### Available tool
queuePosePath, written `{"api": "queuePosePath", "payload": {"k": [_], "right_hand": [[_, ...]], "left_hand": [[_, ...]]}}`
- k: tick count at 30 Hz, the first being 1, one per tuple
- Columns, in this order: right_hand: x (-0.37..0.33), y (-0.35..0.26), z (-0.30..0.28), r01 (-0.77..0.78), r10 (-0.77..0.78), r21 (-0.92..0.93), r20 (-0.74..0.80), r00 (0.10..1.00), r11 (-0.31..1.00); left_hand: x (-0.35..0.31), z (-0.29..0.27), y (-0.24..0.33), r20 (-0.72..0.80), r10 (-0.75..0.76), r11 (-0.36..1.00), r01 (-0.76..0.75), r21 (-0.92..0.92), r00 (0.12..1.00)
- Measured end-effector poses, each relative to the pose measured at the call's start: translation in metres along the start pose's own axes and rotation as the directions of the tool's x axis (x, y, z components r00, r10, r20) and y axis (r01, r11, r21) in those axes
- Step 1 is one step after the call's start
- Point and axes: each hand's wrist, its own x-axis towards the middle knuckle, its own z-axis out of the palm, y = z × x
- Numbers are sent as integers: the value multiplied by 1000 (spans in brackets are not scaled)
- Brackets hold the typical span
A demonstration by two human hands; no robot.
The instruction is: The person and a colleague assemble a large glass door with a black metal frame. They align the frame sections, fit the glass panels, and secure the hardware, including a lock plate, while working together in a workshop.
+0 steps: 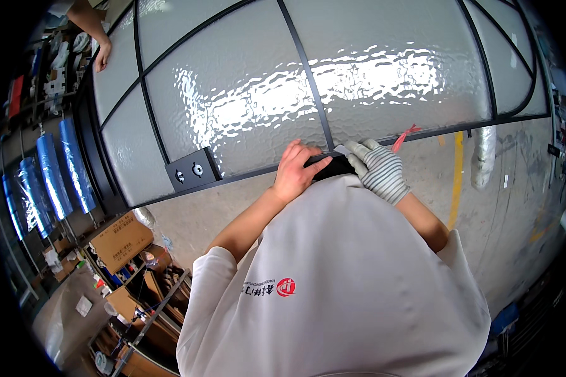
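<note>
Near the centre of the view, toward 12 o'clock, two hands meet the lower edge of a framed glass panel (251, 151). The bare left hand (295, 171) lies at the black frame edge, its thumb apart from its fingers and directed toward 3 o'clock; whether they grip the edge cannot be told. The right hand (381, 172), in a grey-striped white glove, lies just beside it at 3 o'clock, fingers bent and close together. A small white piece (342, 149) shows at the gloved fingertips; whether they clamp it cannot be told.

Just beyond the glove, at 1 o'clock from it, a red ribbon (405, 137) crosses the frame. At 9 o'clock from the left hand, a black lock plate (194, 171) lies on the panel's edge. The rippled glass, divided by dark bars, spreads from 10 to 2 o'clock. The wearer's white shirt (358, 283) fills 6 o'clock.

Farther out, another person's hand (103, 56) rests near the panel's edge at 10 o'clock. Blue film rolls (53, 176) stand at 9, cardboard boxes (121, 242) at 8, and a yellow floor line (457, 182) with a plastic-wrapped tube (483, 158) near 3.
</note>
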Motion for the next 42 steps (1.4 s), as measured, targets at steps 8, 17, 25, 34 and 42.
{"api": "queuePosePath", "payload": {"k": [8, 17, 25, 34, 42], "right_hand": [[-12, -23, 20, -217, 204, -115, -115, 972, 969], [-30, -58, 56, -326, 332, 84, -399, 855, 942], [-34, -80, 72, -405, 348, -12, -491, 799, 914], [-38, -72, 99, -517, 408, -31, -575, 709, 855], [-40, -70, 98, -503, 361, -71, -613, 703, 861]], "left_hand": [[7, -15, -33, 103, 164, 979, -149, -136, 981], [7, -30, -54, 255, 248, 969, -238, -71, 935], [9, -29, -65, 282, 325, 945, -296, -140, 903], [4, -22, -70, 283, 357, 934, -336, -121, 891], [1, -20, -71, 271, 353, 935, -341, -93, 895]]}}
